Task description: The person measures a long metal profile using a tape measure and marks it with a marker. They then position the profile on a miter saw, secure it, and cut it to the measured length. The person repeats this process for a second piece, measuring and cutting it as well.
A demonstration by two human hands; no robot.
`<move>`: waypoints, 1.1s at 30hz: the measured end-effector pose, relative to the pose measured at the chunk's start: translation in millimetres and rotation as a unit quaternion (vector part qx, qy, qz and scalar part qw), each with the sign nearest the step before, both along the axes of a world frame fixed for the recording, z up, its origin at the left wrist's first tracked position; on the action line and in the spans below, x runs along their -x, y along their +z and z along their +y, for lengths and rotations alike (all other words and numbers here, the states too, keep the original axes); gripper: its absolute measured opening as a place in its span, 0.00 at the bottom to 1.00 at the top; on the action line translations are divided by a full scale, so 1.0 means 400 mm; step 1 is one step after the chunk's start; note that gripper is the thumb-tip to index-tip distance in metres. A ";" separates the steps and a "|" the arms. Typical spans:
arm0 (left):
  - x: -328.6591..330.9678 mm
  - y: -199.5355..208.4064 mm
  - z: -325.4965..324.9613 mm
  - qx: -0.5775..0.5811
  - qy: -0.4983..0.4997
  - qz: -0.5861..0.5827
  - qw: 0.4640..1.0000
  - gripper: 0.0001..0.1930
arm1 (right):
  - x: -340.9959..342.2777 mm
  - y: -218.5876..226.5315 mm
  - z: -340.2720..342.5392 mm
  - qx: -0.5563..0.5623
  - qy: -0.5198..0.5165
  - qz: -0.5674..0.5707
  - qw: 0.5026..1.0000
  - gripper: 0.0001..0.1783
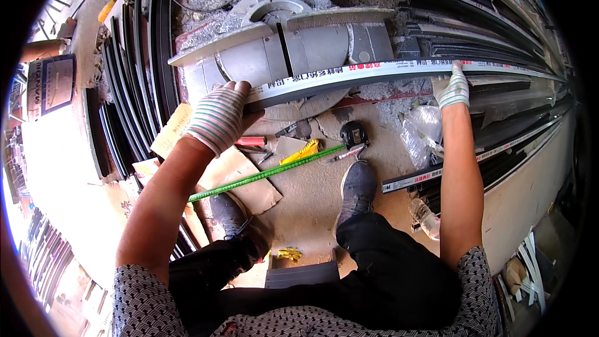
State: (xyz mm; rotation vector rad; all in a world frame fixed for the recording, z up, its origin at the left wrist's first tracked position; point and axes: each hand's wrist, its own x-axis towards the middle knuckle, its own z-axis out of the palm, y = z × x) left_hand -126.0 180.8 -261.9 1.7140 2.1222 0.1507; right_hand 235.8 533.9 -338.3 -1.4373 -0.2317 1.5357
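Note:
A long metal profile (349, 78), wrapped in white film with red and black print, lies across in front of a mitre saw (312, 47). My left hand (215, 117), in a striped knit glove, is wrapped round its left end. Farther along to the right, my right hand (452, 90), gloved the same way, grips the bar from its near side, thumb on top. Below the bar, a black tape measure (354, 133) rests on the floor with its green blade (268, 175) pulled out leftward. Beside the blade lie a yellow-handled tool (301, 152) and a marker pen (347, 154).
Dark profiles (134, 56) lean at the left; more profiles (493, 37) are stacked at the right. Near my feet are flat cardboard (243, 190) and a small yellow item (289, 254). A clear plastic bag (422, 131) and a bottle (425, 217) lie at the right.

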 end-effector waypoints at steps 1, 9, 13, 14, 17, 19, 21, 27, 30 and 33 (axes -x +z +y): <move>0.001 -0.009 0.007 0.001 0.008 0.014 1.000 0.21 | 0.005 0.000 0.003 -0.008 0.011 0.012 1.000 0.34; 0.034 -0.067 0.093 0.021 0.047 0.076 0.996 0.13 | 0.051 0.003 0.064 -0.020 0.026 0.021 0.999 0.37; 0.023 -0.055 0.119 0.077 0.057 0.079 0.992 0.16 | 0.019 -0.037 0.084 0.022 0.062 -0.047 0.997 0.43; 0.026 -0.073 0.116 0.072 0.058 0.070 0.993 0.15 | 0.009 -0.044 0.085 0.023 0.063 -0.067 0.995 0.44; 0.039 -0.096 0.101 0.007 0.043 0.060 0.997 0.12 | 0.025 -0.007 0.058 0.009 0.088 -0.103 0.991 0.39; 0.036 -0.096 0.113 0.016 0.037 0.053 0.998 0.13 | 0.003 0.005 0.038 -0.072 0.146 -0.276 0.947 0.35; 0.048 -0.102 0.111 0.031 0.052 0.051 0.997 0.15 | 0.020 0.035 -0.002 -0.201 0.186 -0.640 0.718 0.30; 0.035 -0.064 0.138 0.056 0.053 0.042 0.996 0.17 | 0.123 0.100 -0.102 -0.542 0.426 -0.639 0.340 0.35; 0.035 -0.079 0.154 0.035 0.056 0.034 0.997 0.17 | 0.178 0.081 -0.098 -0.526 0.479 -0.640 0.289 0.36; 0.019 -0.063 0.187 0.052 0.060 0.031 0.996 0.18 | 0.204 0.094 -0.062 -0.470 0.521 -0.670 0.244 0.34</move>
